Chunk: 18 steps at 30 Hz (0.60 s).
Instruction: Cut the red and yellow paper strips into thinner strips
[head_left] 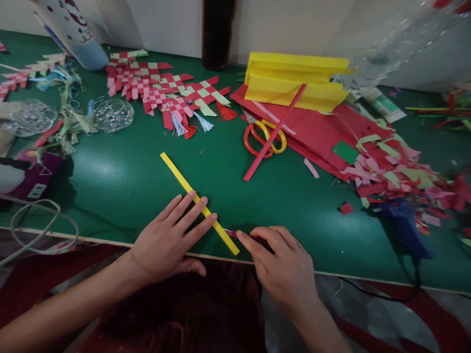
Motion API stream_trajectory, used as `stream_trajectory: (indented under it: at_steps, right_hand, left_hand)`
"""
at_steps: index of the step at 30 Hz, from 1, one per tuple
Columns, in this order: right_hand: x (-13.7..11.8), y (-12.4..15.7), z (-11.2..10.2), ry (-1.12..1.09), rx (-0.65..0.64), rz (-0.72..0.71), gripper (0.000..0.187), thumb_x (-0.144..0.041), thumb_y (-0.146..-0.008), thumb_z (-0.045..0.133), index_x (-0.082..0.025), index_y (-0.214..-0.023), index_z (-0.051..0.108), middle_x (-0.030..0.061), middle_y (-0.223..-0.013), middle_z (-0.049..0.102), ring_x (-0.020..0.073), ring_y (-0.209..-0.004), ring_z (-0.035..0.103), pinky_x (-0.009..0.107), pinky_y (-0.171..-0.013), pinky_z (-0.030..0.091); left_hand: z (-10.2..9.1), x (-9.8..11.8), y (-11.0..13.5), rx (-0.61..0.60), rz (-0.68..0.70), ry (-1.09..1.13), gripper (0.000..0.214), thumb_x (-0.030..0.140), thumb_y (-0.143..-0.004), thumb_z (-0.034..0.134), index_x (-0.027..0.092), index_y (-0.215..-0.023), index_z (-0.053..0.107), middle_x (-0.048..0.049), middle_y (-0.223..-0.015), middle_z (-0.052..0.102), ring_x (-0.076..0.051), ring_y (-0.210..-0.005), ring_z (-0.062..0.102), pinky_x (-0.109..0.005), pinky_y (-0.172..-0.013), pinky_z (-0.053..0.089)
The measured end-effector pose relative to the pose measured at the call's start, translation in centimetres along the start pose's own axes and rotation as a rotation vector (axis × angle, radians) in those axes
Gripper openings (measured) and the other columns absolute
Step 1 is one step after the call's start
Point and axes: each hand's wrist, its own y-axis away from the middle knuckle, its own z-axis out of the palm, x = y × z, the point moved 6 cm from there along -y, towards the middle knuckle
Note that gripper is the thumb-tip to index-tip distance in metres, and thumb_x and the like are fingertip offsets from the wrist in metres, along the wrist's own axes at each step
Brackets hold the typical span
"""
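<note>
A narrow yellow paper strip [176,171] lies slantwise on the green table near its front edge. My left hand [172,235] rests flat on it, fingers stretched out and their tips pressing the strip's middle. Closed round a slim purple-handled tool with a thin metal tip [231,233] is my right hand [279,260]. The tip is at the strip's right side, close to its lower end. Most of the tool's handle is hidden by the fingers, so its exact kind does not show.
Scissors [265,139] lie under a red strip [275,130], beside red paper sheets [312,127] and folded yellow paper [294,90]. Paper scraps [401,171] and a blue corded tool [405,225] are on the right. Woven paper fish [158,88], bead trays [114,115] and a cable [55,211] lie left.
</note>
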Motion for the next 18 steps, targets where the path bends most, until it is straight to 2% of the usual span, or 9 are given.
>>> stream_trajectory:
  at_steps: [18]
  right_hand:
    - [0.31, -0.51, 0.26, 0.003, 0.014, 0.034, 0.028, -0.013, -0.092, 0.054, -0.027, -0.106, 0.073, 0.0027, -0.088, 0.067, 0.0158, -0.083, 0.055, 0.029, -0.075, 0.045]
  left_hand:
    - [-0.08, -0.03, -0.03, -0.016, -0.002, 0.019, 0.094, 0.083, -0.074, 0.041, 0.024, -0.147, 0.038, -0.0141, -0.155, 0.032, -0.039, -0.143, 0.024, -0.054, -0.116, 0.022]
